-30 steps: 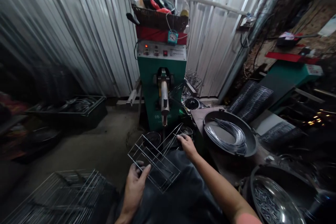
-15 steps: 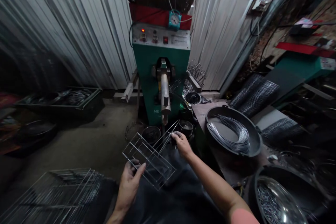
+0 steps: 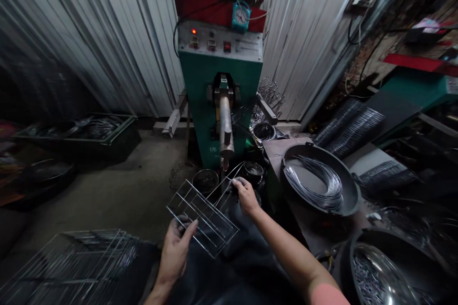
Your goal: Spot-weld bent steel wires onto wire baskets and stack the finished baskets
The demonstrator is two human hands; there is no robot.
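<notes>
Item: wire frame, an oblong grid of thin bright rods, held tilted in the air over the lap and resting on nothing.
Lie of frame: long side runs from near left to far right; the far end sits just beneath the tip of the metal arm.
Left hand: closed on the near-left corner, thumb over the rods and fingers under.
Right hand: closed narrow on the rods at the far-right end, close to the arm's tip.
Frame relative to hands: spans between the two, gripped at opposite ends, middle unsupported.
Machine: green machine stands on the floor straight ahead, red lamp lit on its panel.
Handling note (judgement): the rods look springy, so an even grip at both ends should stop twisting; the right fingertips are best kept on the outer rods, clear of the spot under the tip.
Right side: dark pan on the surface, holding wire loops; nearer, a bowl of small metal pieces.
Left side: stack of wire frames near the left knee; crate by the wall.
</notes>
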